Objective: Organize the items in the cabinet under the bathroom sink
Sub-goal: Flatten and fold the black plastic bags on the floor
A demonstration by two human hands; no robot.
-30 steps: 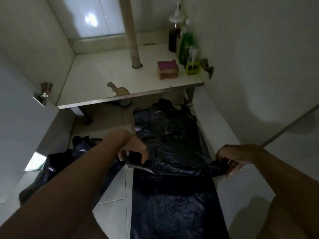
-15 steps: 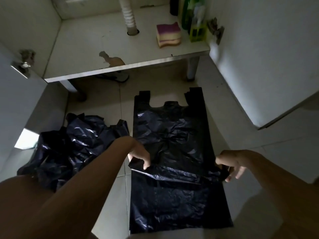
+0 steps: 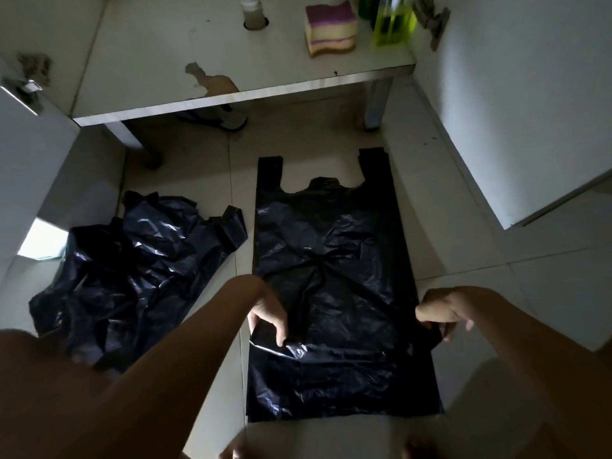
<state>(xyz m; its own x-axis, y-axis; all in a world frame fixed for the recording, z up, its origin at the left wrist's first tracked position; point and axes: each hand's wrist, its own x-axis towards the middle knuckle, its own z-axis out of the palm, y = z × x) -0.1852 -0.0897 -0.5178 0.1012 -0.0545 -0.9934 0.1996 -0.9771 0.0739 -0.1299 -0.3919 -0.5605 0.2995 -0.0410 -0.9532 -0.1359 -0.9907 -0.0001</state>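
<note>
A black plastic carrier bag (image 3: 331, 253) lies flat on the tiled floor, handles pointing toward the cabinet. My left hand (image 3: 266, 314) pinches the bag's left edge at a crease across its lower part. My right hand (image 3: 442, 311) pinches the right edge at the same crease. A crumpled heap of black plastic bags (image 3: 132, 270) lies on the floor to the left. On the cabinet floor (image 3: 159, 61) stand a purple and yellow sponge stack (image 3: 331, 26) and a yellow-green bottle (image 3: 394, 23).
A white drain pipe (image 3: 253, 11) goes through the cabinet floor. Both cabinet doors stand open, the left door (image 3: 29, 150) and the right door (image 3: 530, 104). A sandal (image 3: 218, 119) lies beneath the cabinet. My knees show at the bottom edge.
The view has tilted down and back from the cabinet. The bag now lies spread flat with its handles stretched out, both hands still pinching its edges.
</note>
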